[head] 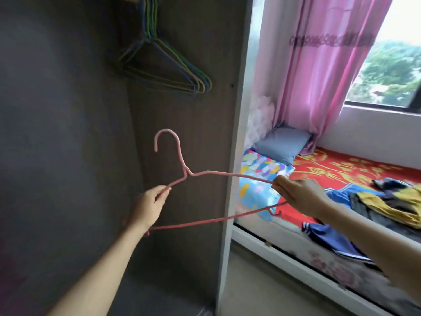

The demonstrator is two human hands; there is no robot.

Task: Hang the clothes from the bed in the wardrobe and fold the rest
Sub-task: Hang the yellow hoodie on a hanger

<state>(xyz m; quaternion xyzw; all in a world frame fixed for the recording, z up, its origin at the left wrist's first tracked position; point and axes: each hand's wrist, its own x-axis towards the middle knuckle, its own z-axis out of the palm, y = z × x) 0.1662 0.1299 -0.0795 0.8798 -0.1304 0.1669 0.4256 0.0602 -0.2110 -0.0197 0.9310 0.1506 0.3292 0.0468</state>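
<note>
The left hand (pixel 149 207) and right hand (pixel 299 195) pinch the pink hanger (pixel 227 174) by its shoulders, fingers clamped, likely readying it for the clothes (pixel 391 201) at right.

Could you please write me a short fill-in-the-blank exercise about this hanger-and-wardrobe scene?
1. The left hand and the right hand grip a wire hanger coloured ____.
2. The spare hangers hang from a rail inside the ____.
3. The clothes pile lies on the ____.

Missing words: pink; wardrobe; bed.
</note>
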